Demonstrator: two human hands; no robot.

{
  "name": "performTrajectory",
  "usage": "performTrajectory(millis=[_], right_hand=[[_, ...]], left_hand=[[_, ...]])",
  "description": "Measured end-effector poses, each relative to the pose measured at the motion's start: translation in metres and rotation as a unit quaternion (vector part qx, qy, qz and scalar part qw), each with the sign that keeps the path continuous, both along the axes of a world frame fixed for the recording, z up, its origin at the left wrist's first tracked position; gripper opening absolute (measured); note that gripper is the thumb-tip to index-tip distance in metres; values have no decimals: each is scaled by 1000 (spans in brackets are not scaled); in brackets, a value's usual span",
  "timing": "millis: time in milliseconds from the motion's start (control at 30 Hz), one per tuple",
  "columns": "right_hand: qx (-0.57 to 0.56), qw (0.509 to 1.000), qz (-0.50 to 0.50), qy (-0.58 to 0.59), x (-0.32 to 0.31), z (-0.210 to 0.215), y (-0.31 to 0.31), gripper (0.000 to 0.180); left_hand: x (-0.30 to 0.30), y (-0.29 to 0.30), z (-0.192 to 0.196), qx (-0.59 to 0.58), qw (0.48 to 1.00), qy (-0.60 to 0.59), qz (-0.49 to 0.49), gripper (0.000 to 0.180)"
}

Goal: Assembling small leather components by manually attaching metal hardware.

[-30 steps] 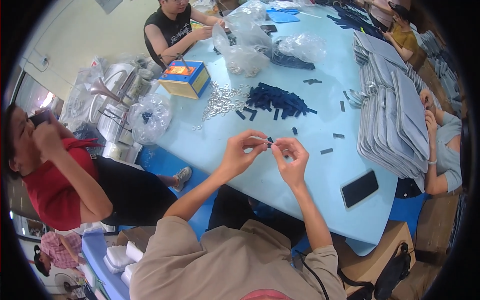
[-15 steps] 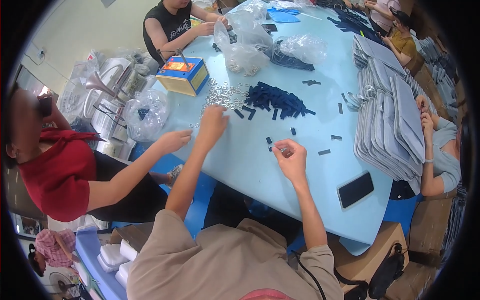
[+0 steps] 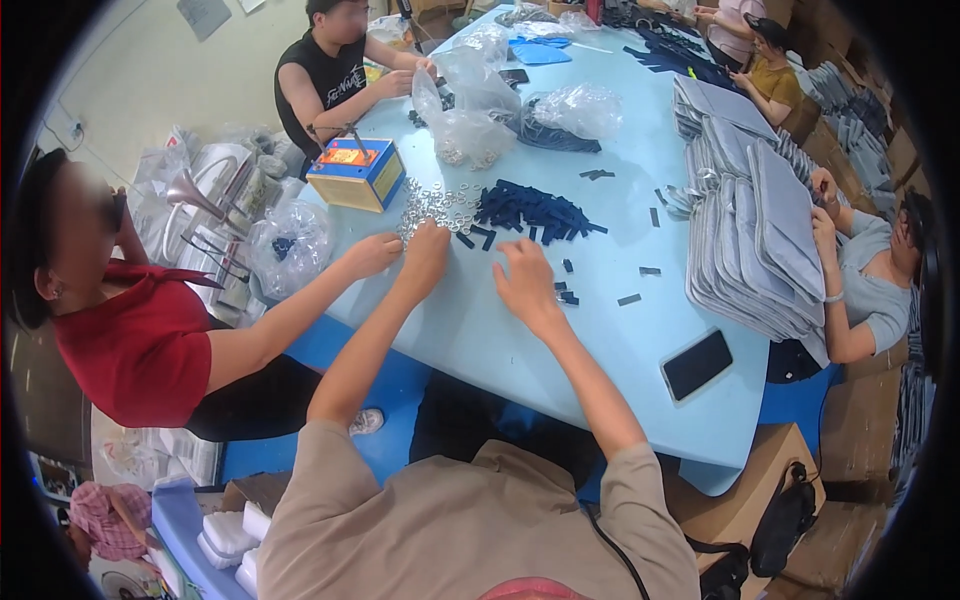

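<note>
My left hand (image 3: 428, 250) is at the near edge of a scatter of small silvery metal rings (image 3: 440, 203). Its fingers are drawn together and point down at the rings; whatever they pinch is too small to make out. My right hand (image 3: 525, 282) is over the table just short of a heap of short navy fabric strips (image 3: 535, 210). Its thumb and fingers are apart, with nothing visible between them. A few small folded navy pieces (image 3: 567, 297) lie right beside that hand. Loose navy strips (image 3: 475, 238) lie between my two hands.
A co-worker's hand (image 3: 375, 255) touches the table left of mine. Beyond the rings stands a blue-and-yellow box (image 3: 356, 174). Plastic bags (image 3: 470, 110) lie farther back. Stacked grey padded panels (image 3: 750, 220) and a phone (image 3: 697, 365) are on the right.
My right hand has moved left and away from me toward the strips, its pinch now spread. More folded pieces show where it was. The co-worker's hand has come closer to the rings.
</note>
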State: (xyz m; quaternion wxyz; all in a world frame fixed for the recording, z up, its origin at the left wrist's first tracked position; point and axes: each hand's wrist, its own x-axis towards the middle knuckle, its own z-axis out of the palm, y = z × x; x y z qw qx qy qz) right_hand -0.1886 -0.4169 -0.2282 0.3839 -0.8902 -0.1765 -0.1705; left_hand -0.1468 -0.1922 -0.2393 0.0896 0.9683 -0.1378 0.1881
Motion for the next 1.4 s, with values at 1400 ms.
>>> performTrajectory(millis=[1400], right_hand=[[442, 864, 88, 224, -43, -33, -19, 13]], left_hand=[[-114, -68, -7, -592, 776, 206, -76, 21]])
